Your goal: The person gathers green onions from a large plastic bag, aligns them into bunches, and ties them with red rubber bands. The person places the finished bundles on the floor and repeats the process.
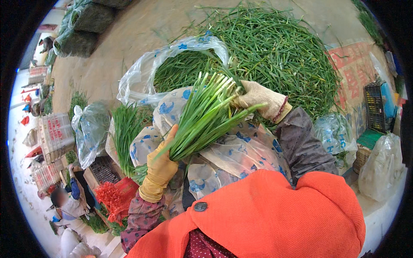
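Note:
A bunch of green leafy stalks with pale cut ends [203, 119], seemingly garlic chives, lies slantwise across my lap between both hands. My left hand [163, 169], in a yellow rubber glove, grips the leafy end. At the pale stem end, my right hand [259, 98], in a cream knitted glove with a dark red cuff edge, holds the bunch; its fingertips are partly hidden by the stems. Beneath the bunch, a translucent plastic sheet with blue prints [238, 151] covers my legs. Beyond my hands spreads a large heap of loose green leaves [274, 54].
A clear plastic bag [135, 80] lies open against the heap. To the left stand upright greens [124, 138], a knotted bag [92, 132] and red ties [111, 200]. At right are a filled bag [335, 135] and a black crate [374, 106]. A person [69, 201] works at far left.

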Demonstrator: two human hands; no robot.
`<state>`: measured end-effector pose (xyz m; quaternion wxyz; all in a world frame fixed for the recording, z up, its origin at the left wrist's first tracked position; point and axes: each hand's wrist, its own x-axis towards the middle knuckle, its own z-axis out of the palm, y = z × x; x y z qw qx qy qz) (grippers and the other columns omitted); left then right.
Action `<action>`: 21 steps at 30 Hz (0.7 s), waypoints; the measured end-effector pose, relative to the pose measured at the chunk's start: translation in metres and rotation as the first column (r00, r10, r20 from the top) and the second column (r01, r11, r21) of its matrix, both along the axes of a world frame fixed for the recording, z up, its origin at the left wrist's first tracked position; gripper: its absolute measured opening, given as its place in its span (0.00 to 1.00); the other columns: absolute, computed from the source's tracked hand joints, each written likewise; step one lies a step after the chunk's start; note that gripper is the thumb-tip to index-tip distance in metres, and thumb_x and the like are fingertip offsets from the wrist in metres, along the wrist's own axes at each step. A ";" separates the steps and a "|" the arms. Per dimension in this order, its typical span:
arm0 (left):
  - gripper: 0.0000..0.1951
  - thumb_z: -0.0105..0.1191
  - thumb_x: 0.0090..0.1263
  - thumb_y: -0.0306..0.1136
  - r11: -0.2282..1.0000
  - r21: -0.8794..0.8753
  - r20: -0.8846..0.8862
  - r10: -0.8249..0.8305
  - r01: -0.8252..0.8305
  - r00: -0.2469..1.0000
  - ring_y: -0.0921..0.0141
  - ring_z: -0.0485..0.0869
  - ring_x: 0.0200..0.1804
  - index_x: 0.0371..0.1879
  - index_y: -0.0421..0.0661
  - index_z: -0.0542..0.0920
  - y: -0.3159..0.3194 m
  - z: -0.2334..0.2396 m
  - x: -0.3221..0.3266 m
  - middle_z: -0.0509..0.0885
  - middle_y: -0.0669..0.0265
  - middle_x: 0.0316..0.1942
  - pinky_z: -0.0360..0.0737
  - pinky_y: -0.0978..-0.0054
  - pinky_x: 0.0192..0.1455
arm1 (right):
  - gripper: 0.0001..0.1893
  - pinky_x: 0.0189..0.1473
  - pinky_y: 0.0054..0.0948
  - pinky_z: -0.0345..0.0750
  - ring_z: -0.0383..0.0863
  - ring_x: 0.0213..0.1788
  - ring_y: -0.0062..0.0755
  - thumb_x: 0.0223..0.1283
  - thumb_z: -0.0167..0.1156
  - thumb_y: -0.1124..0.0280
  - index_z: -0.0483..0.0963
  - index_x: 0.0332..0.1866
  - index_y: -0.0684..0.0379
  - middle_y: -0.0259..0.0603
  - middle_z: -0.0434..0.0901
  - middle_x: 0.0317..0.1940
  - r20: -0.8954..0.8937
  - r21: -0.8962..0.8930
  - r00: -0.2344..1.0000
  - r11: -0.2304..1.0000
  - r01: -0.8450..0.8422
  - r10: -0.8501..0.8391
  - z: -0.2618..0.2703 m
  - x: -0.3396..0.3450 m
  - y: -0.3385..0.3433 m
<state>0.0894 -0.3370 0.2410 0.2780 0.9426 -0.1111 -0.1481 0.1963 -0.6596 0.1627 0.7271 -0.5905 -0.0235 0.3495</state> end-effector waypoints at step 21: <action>0.33 0.62 0.59 0.17 0.987 -0.068 0.089 0.149 -0.143 0.985 0.70 0.82 0.60 0.68 0.43 0.72 -0.014 -0.027 -0.012 0.76 0.56 0.67 0.77 0.78 0.60 | 0.35 0.57 0.40 0.78 0.81 0.56 0.54 0.46 0.74 0.50 0.75 0.57 0.62 0.58 0.79 0.55 0.308 -0.818 0.930 0.555 0.150 0.203 0.045 0.021 -0.001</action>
